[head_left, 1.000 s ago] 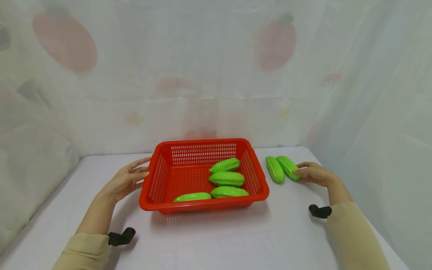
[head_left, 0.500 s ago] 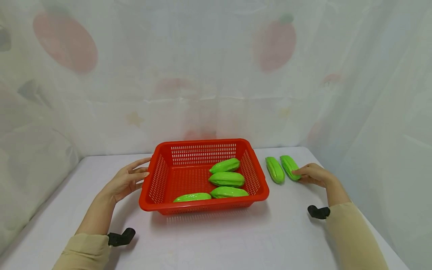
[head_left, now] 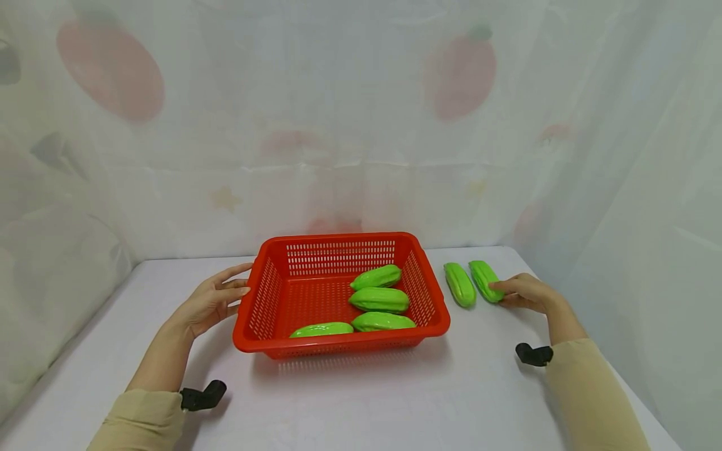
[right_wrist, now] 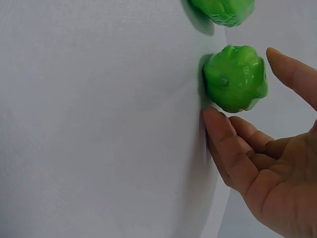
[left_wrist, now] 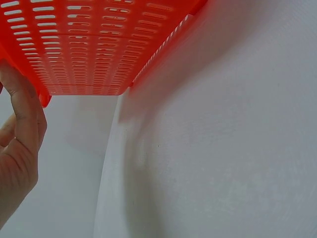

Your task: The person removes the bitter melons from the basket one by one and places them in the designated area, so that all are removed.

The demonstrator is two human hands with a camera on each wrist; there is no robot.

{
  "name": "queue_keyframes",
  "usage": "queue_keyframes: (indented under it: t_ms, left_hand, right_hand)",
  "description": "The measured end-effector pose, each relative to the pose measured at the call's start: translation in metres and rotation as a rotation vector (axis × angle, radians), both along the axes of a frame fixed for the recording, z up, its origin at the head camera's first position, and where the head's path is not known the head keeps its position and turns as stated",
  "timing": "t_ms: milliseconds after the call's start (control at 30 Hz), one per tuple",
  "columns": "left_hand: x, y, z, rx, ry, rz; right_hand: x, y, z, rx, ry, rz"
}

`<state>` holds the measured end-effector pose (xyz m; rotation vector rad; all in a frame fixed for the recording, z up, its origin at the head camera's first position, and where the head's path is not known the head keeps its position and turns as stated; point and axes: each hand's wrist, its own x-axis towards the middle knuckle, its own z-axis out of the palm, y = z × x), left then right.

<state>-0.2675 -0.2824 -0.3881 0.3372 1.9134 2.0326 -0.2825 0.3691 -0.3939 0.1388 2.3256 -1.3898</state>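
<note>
A red slotted plastic basket (head_left: 338, 343) stands on the table, with several bright green, ribbed, oblong fruits (head_left: 379, 299) inside. My left hand (head_left: 205, 307) touches the outside of its left rim with loosely bent fingers; the left wrist view has this hand (left_wrist: 20, 144) beside the basket wall. At the table's right back lie two more such fruits, a left one (head_left: 460, 285) and a right one (head_left: 484, 280). My right hand (head_left: 524, 291) reaches the near end of the right one. In the right wrist view the fingers (right_wrist: 233, 148) lie low against this fruit (right_wrist: 235, 79), the thumb apart from it.
The white table (head_left: 361, 401) ends at a pale curtain (head_left: 361, 125) with faded fruit prints behind. Another sheet hangs along the right side. A black wrist camera (head_left: 203, 396) juts from the left sleeve, another (head_left: 534, 354) from the right.
The right fruit on the table has swung away from its neighbour, leaving a gap between their far ends; it then stays put. My right hand has shifted only slightly, my left hand and the basket barely.
</note>
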Motion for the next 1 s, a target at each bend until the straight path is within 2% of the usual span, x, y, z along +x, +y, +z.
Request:
queue_keyframes:
  t_ms: [133,300,433,567,667,1000]
  left_hand:
    - [0.000,0.000,0.001,-0.003,-0.005,0.002]
    - [0.000,0.000,0.001,0.003,0.001,-0.005]
    - [0.000,0.000,0.001,0.006,0.001,-0.007]
    - [0.000,0.000,0.001,0.012,-0.003,-0.004]
    - [0.000,0.000,0.001,0.015,-0.002,-0.005]
    - [0.000,0.000,0.001,0.004,0.000,-0.005]
  right_hand:
    - [0.002,0.000,0.004,0.049,0.005,0.001]
    - [0.005,-0.001,0.009,0.212,0.021,-0.024]
    - [0.006,-0.005,0.015,0.322,0.072,-0.033]
    - [0.005,-0.012,0.024,0.373,0.139,-0.054]
    - [0.004,-0.017,0.030,0.365,0.191,-0.084]
    - [0.006,-0.039,0.050,0.190,0.343,-0.145]
